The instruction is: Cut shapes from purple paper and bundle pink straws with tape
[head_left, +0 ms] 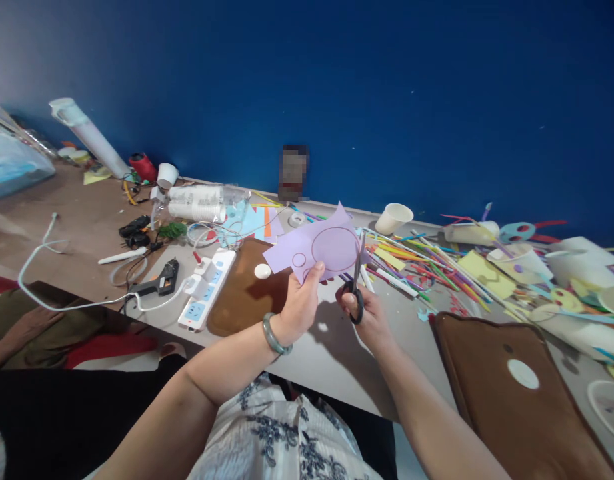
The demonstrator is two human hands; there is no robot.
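Note:
My left hand [304,300] pinches a sheet of purple paper [331,243] by its lower edge, thumb on top. Circles of different sizes are drawn on the sheet, one large and at least one small. In my right hand [367,317] is a pair of scissors [357,287] with black handles, blades pointing up at the paper's right edge. Whether the blades are parted around the paper is hard to make out. Both hands are above the table, the left with a bracelet [275,335] at its wrist.
Left of my hands lie a brown mat [237,300], a white power strip [207,290] and a glue gun [161,280] with cords. Colored sticks [437,260] and paper cups [394,218] spread to the right, beside another brown mat [487,373]. Another person's hand [34,327] rests at far left.

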